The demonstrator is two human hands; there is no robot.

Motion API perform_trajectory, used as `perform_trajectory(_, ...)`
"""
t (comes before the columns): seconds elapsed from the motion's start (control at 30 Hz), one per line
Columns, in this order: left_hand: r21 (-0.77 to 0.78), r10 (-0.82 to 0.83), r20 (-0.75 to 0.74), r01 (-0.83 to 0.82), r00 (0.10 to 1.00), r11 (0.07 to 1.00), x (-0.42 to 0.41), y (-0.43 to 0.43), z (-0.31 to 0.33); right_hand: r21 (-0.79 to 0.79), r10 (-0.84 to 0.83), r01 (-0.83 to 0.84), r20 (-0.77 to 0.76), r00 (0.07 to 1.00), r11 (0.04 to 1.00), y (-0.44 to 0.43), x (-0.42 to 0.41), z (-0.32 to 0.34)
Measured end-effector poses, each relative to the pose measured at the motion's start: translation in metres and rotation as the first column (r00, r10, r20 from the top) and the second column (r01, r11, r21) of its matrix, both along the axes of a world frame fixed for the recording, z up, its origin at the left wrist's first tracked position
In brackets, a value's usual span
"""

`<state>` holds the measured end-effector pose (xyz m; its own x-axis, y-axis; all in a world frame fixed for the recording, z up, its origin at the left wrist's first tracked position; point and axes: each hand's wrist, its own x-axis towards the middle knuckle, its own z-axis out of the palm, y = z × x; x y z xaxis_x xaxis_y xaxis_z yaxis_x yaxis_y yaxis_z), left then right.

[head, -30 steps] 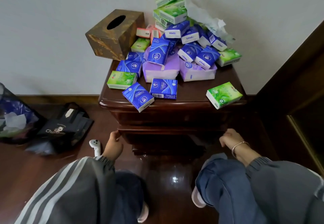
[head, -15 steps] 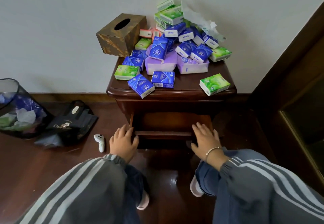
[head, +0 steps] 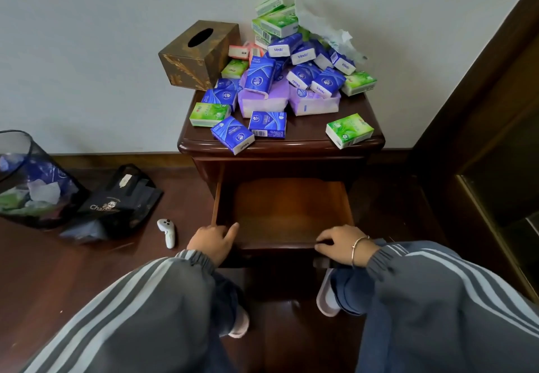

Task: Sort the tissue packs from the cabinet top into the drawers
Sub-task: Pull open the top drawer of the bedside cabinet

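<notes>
two hands, left hand (head: 211, 242), right hand (head: 339, 244), holding open drawer (head: 285, 212)

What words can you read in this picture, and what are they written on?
"Vinda": on the white ends of several blue tissue packs in the pile.
"Cha": the start of a word on the black bag on the floor; the rest is not readable.
Too small to read: the print on the green tissue packs and the barcode digits on the front blue pack.
</notes>
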<state>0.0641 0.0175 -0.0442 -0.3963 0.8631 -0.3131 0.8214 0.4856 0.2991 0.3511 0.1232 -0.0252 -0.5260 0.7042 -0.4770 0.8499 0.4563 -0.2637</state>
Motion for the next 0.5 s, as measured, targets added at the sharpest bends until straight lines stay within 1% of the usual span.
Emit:
perform_trajectory(0.07,-0.072,0.044,0.046,-0.041,0.998,0.997,0.000,-0.011,-0.001,-0.135,-0.013,0.013,-0.001,1.000,0.991,-0.006,0.007,0.004)
perform_trajectory(0.13,-0.124,0.070,0.041,-0.065,0.997,0.990,0.002,-0.023,-0.005,-0.267,-0.051,0.047,-0.009,0.999,0.963,-0.012,0.013,0.007)
perform_trajectory(0.2,-0.170,0.058,0.024,-0.053,0.998,0.984,0.005,-0.032,-0.008,-0.353,-0.073,0.073,0.011,0.997,0.933,-0.018,0.018,0.009)
perform_trajectory(0.27,-0.201,0.039,0.015,-0.035,0.999,0.979,0.008,-0.036,-0.008,-0.387,-0.081,0.091,0.042,0.996,0.917,-0.023,0.021,0.011)
perform_trajectory(0.33,-0.215,0.021,0.000,-0.021,1.000,0.976,0.012,-0.038,-0.007,-0.388,-0.080,0.102,0.072,0.994,0.916,-0.026,0.020,0.014)
perform_trajectory(0.5,-0.246,-0.050,-0.053,0.035,0.997,0.969,0.017,-0.036,0.000,-0.379,-0.072,0.098,0.084,0.994,0.920,-0.030,0.017,0.019)
